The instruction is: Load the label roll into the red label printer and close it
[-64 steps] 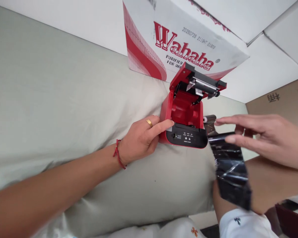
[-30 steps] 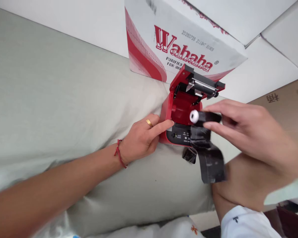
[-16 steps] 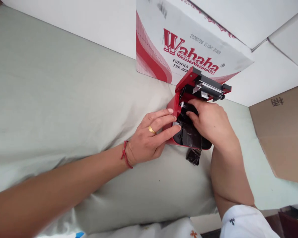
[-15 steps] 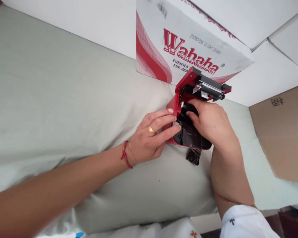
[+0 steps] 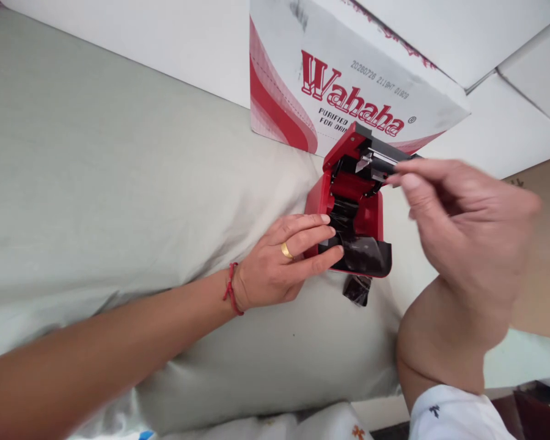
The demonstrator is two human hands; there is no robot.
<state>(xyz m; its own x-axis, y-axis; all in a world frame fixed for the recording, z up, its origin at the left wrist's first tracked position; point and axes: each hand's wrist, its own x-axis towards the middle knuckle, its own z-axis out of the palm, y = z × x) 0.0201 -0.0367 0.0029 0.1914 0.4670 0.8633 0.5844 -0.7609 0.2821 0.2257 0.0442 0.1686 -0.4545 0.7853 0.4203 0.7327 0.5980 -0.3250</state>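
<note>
A red box-like device [image 5: 315, 201] stands on the pale green cloth, its hinged lid [image 5: 347, 146] raised. Under the lid are a black roller and a metal strip. A dark, glossy film [image 5: 364, 253] runs through the inside and over the black front lip, and its loose end [image 5: 357, 290] hangs down in front. My left hand [image 5: 293, 260] grips the device's left front rim, fingers stretched over the edge and thumb hidden. At the lid's right end, my right hand [image 5: 467, 226] pinches the edge with thumb and forefinger; this hand is slightly blurred.
Right behind the device stands a white and red Wahaha carton [image 5: 279, 79]. White panels [image 5: 165, 43] border the cloth [image 5: 119, 183] at the back. A brown cardboard box [image 5: 545, 244] stands to the right, partly behind my right hand.
My right hand has come out of the device's inside and moved up and right to the lid. My left hand has slid slightly right and down along the rim. The lid stays raised.
</note>
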